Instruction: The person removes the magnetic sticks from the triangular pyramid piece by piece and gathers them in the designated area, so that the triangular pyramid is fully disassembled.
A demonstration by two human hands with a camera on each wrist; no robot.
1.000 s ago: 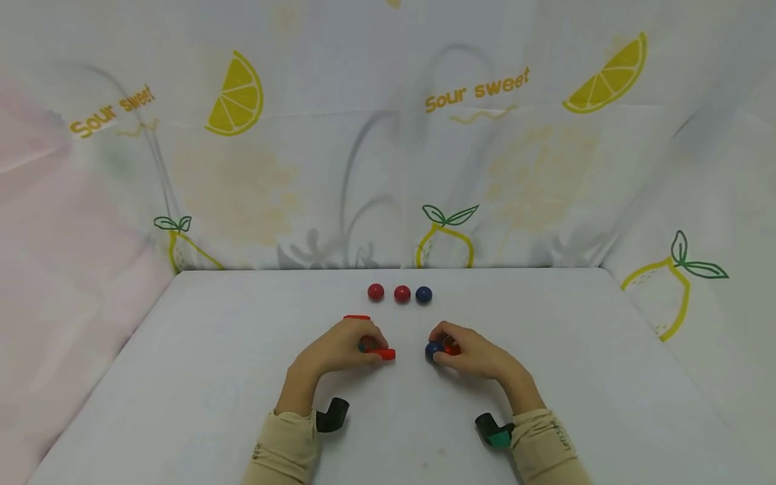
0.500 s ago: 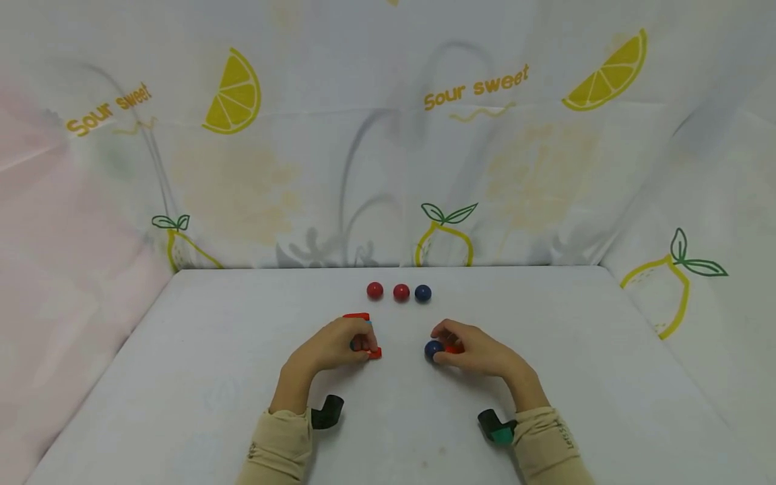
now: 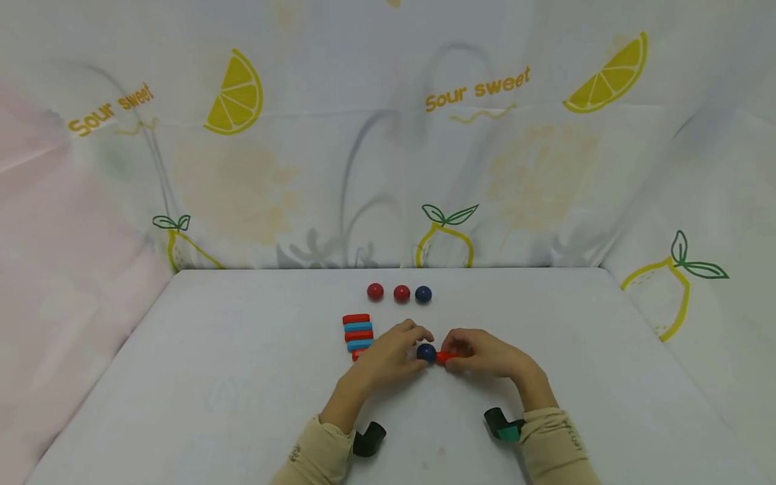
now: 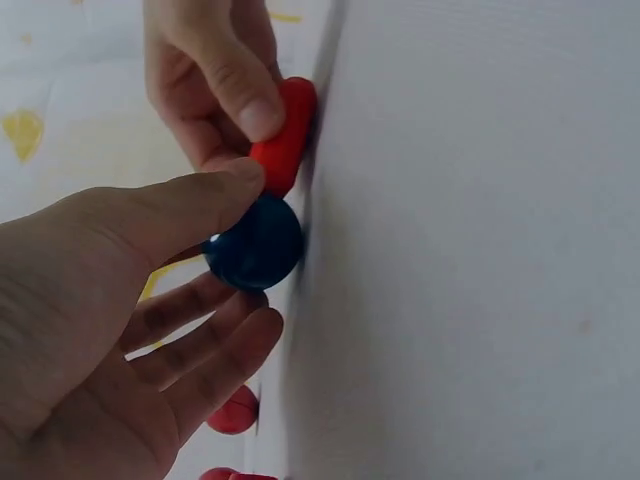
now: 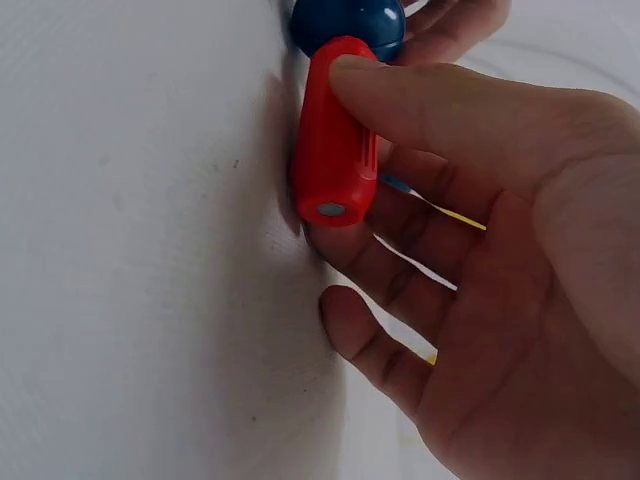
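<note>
My left hand [image 3: 394, 353] has its thumb and fingers curled about a dark blue ball [image 3: 426, 352], low over the white table. In the left wrist view its thumb lies against the top of the blue ball [image 4: 256, 243], with fingertips below. My right hand [image 3: 485, 353] pinches a short red magnetic stick [image 5: 338, 140] between thumb and fingers; a grey metal disc shows at its near end. The far end of the stick touches the ball. Left of my left hand lies a row of red and blue sticks [image 3: 358, 335], the nearest partly hidden by that hand.
Two red balls [image 3: 375, 292] and another dark blue ball [image 3: 423, 294] stand in a line farther back on the white table [image 3: 182, 377]. A lemon-printed cloth [image 3: 339, 168] hangs behind the table. Each wrist carries a black camera mount [image 3: 370, 439].
My left hand has let go of a red stick beside the row and moved right to the blue ball. The right hand's fingers have shifted back from the ball onto its red stick.
</note>
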